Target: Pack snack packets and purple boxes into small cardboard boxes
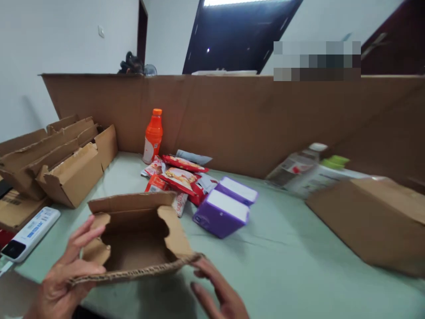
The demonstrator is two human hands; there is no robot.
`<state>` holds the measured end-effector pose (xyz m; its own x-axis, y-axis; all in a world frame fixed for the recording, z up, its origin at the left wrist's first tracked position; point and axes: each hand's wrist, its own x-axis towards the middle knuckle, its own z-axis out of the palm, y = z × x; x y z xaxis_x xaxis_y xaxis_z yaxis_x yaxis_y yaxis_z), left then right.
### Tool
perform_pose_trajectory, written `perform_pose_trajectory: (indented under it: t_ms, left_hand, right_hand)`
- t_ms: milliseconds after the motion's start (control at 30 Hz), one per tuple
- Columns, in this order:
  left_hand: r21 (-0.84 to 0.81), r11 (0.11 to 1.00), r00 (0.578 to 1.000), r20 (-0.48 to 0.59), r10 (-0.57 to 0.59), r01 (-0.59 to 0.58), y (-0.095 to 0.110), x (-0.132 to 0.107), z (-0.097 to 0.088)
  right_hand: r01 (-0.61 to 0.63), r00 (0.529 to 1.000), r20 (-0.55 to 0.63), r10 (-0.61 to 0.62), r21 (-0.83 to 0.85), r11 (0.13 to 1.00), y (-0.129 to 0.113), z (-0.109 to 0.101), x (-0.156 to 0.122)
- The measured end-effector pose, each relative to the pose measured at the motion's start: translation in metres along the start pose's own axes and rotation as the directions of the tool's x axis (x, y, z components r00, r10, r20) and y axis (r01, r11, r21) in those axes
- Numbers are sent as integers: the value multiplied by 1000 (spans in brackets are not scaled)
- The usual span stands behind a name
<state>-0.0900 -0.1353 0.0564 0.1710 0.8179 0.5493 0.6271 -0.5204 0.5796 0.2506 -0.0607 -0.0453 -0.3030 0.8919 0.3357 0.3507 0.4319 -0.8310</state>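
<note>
A small brown cardboard box (139,252) with its top flaps raised is in front of me, tilted so that I see into it. No contents show inside. My left hand (68,266) grips its near left corner, thumb over the front flap and fingers by the left side flap. At the near right corner, my right hand (221,290) has its fingers apart, with one fingertip touching the flap's edge. Just beyond the box lie red snack packets (181,179) and two purple-and-white boxes (221,215).
An orange bottle (153,137) stands behind the packets. Folded cardboard boxes (75,173) and a white power bank (31,232) are at left. On the right are a clear bottle (295,166), a green-capped bottle (327,175) and a cardboard box (368,221). A tall cardboard wall (229,119) bounds the back.
</note>
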Motion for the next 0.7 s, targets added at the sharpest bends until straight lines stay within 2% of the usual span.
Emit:
perform_pose_trajectory:
  t_ms: [100,200,267,333,367,400,433,467,500,533,600,667,700]
  left_hand:
    - [-124,992,992,122,32,-16,12,9,19]
    - [-190,981,972,220,88,-46,18,29,28]
    - [-189,978,952,274,139,-88,18,44,26]
    - [-138,980,919,347,185,-145,18,56,19]
    - [-94,980,897,395,198,-175,19,61,15]
    - [-46,977,874,440,206,-207,20,66,11]
    - [0,971,854,477,209,-237,22,71,9]
    - [39,963,835,507,212,-268,26,76,7]
    - [64,952,818,530,221,-299,30,81,7]
    - [75,943,801,553,230,-323,34,86,9]
    - [60,937,757,608,239,-343,45,95,14]
    - [42,943,725,651,225,-330,54,101,18]
    - [43,943,726,650,225,-331,56,102,19]
  right_hand:
    - [-109,972,-196,131,120,987,-14,-27,-2]
    - [-166,952,-240,189,112,980,-29,-50,-8]
    - [-134,933,-329,145,54,989,-41,-63,-8]
    - [-31,919,-393,19,-23,999,-55,-77,1]
    - [41,925,-375,-65,-71,997,-64,-83,10]
    - [121,941,-303,-152,-119,986,-73,-88,22]
    - [203,957,-176,-230,-157,966,-83,-92,37]
    - [283,957,-9,-289,-183,942,-93,-94,53]
    - [355,931,169,-325,-203,912,-103,-93,71]
    - [418,882,332,-333,-226,880,-113,-90,87]
    - [529,748,601,-282,-283,800,-129,-79,116]
    - [616,623,768,-151,-361,700,-142,-66,132]
    - [645,584,809,-71,-408,646,-145,-62,136]
